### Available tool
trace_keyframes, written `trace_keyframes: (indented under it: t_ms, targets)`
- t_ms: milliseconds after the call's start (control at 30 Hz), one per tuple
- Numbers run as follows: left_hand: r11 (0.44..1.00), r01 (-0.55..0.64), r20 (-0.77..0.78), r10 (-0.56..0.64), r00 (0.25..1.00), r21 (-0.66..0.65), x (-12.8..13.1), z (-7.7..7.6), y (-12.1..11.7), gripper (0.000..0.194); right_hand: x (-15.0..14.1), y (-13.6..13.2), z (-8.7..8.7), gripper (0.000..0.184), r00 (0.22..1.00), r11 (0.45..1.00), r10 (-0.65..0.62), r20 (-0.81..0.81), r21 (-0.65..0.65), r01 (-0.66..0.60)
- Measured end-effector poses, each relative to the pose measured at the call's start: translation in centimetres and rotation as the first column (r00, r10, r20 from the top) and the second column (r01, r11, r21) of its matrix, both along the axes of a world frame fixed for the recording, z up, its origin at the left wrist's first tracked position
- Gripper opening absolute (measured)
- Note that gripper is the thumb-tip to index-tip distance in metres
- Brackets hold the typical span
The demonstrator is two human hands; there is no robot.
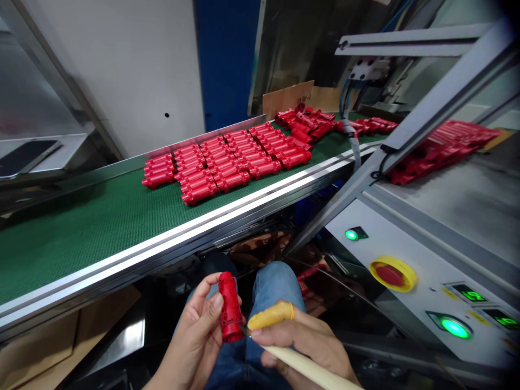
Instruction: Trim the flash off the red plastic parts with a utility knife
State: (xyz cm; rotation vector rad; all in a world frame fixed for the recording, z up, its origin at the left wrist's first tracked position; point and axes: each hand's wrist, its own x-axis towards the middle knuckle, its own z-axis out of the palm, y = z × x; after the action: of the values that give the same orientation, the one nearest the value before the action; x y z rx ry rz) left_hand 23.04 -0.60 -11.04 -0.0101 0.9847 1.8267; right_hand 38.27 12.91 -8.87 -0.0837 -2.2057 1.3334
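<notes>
My left hand (pixel 198 325) is closed around a red plastic housing (pixel 231 306), a short ribbed cylinder held upright above my lap, with its round open end downward. My right hand (pixel 309 338), a yellow finger cot (pixel 271 316) on its index finger, grips a trimming knife (pixel 311 369) by its long cream handle. The knife's short dark tip meets the lower right edge of the housing; the exact contact is too small to make out. Rows of similar red housings (pixel 231 157) lie on the green conveyor belt (pixel 101 227) beyond my hands.
The conveyor's metal rail (pixel 162 238) runs across in front of me. On the right stands a machine panel with a red emergency stop button (pixel 392 273) and lit green buttons. More red parts (pixel 439 146) lie on the machine's table. A phone (pixel 30 157) rests on the left ledge.
</notes>
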Motion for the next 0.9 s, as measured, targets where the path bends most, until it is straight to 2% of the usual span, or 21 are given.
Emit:
trace_keyframes:
  t_ms: [700,833,900]
  targets:
    - [1.000,-0.007,-0.026,0.007,1.000,-0.013,0.0,0.2,0.0,0.049,-0.2,0.1,0.7,0.027,1.000,1.000,0.005,-0.009,0.030,-0.005]
    - [1.000,-0.003,-0.026,0.002,1.000,-0.009,0.1,-0.1,0.1,0.048,-0.3,0.0,0.8,0.024,1.000,0.996,-0.002,-0.024,0.094,0.004]
    - [1.000,-0.004,-0.031,0.003,1.000,-0.019,0.1,-0.2,0.2,0.047,-0.3,-0.2,1.2,0.019,1.000,0.985,0.019,-0.007,0.169,-0.017]
